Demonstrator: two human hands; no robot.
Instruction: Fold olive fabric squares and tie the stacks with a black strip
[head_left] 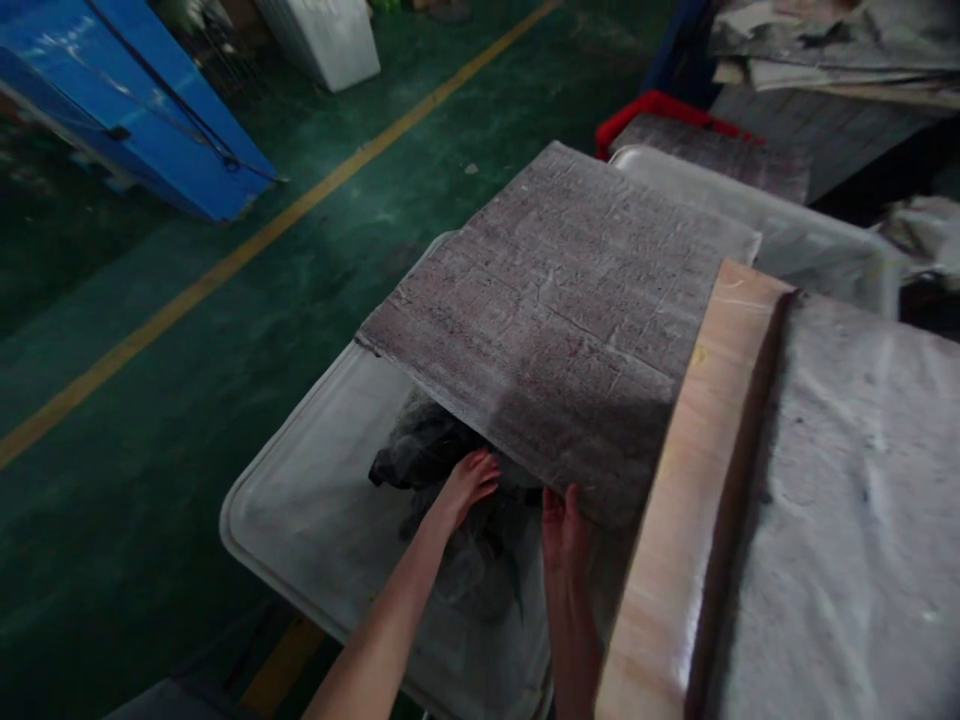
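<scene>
Hands in a white bin [300,470]: left hand [469,485] with fingers curled on dark cloth [420,450], right hand [566,525] gripping grey board [555,310] overhead. Slack grip likely to drop board onto wrist.

Both arms reach down into a big white tub [277,500]. The left hand [469,482] rests on a dark bundle of cloth [420,450] inside it. The right hand [564,525] touches the near edge of a flat grey board [555,300] (scratched all over) lying across the tub's far side. A pale table edge [697,480] stands just right.
</scene>
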